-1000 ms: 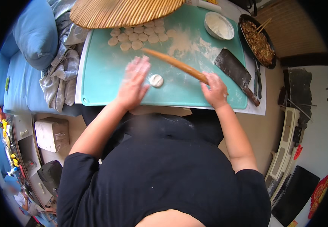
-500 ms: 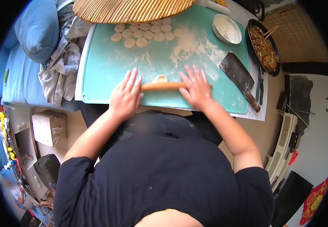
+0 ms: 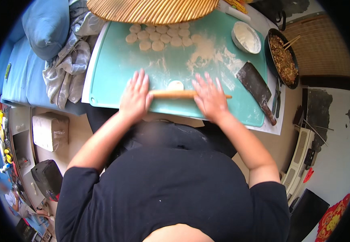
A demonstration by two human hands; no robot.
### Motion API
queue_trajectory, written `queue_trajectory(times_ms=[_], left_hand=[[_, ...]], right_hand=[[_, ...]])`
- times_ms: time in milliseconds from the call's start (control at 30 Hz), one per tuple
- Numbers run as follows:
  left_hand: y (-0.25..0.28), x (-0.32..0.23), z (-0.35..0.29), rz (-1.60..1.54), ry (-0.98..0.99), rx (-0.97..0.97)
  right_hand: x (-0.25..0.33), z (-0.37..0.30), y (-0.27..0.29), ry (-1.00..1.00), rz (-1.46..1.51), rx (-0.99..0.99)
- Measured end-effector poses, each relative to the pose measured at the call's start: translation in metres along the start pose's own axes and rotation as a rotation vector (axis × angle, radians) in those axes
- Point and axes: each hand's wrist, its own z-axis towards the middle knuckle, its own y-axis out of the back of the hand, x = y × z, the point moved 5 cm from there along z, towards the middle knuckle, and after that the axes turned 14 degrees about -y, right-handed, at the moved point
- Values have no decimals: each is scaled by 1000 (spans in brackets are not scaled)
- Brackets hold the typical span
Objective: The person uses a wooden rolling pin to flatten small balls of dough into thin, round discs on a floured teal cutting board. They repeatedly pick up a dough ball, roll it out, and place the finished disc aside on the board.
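The person's left hand point(image 3: 135, 95) and right hand point(image 3: 210, 98) lie flat, fingers outstretched, on one rolling pin point(image 3: 173, 94); one dough disc point(image 3: 176, 85) adjoins it, one cleaver point(image 3: 255, 86) rightward.

On show: 1 left hand point(image 3: 135, 94) and 1 right hand point(image 3: 211, 99), 1 rolling pin point(image 3: 173, 94), at least 14 dough discs point(image 3: 157, 45), exact count unclear at the mat's edge, 1 mat point(image 3: 153, 12), 1 board point(image 3: 118, 72), 1 cleaver point(image 3: 254, 82), 1 bowl point(image 3: 235, 39), 1 pan point(image 3: 273, 62), 2 chopsticks point(image 3: 292, 42), 1 cushion point(image 3: 46, 30).
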Motion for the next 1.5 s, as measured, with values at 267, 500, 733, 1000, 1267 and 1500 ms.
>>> queue_trajectory(times_ms=[267,500,733,1000,1267,1500], left_hand=[[4,-6,15,56,-8,-43],[-13,40,42,159,217,-63],[-7,-24,-21,91,54,55],[-11,28,57,182,257,-59],[-17,21,10,66,269,46],[2,-2,13,75,89,36]], right_hand=[[-35,3,-19,-213,83,-81],[-26,44,13,-153,78,41],[-15,-38,-14,-71,135,38],[-53,42,-13,-276,124,-74],[-14,24,7,-48,57,-7],[-32,-4,-19,-174,64,-124]])
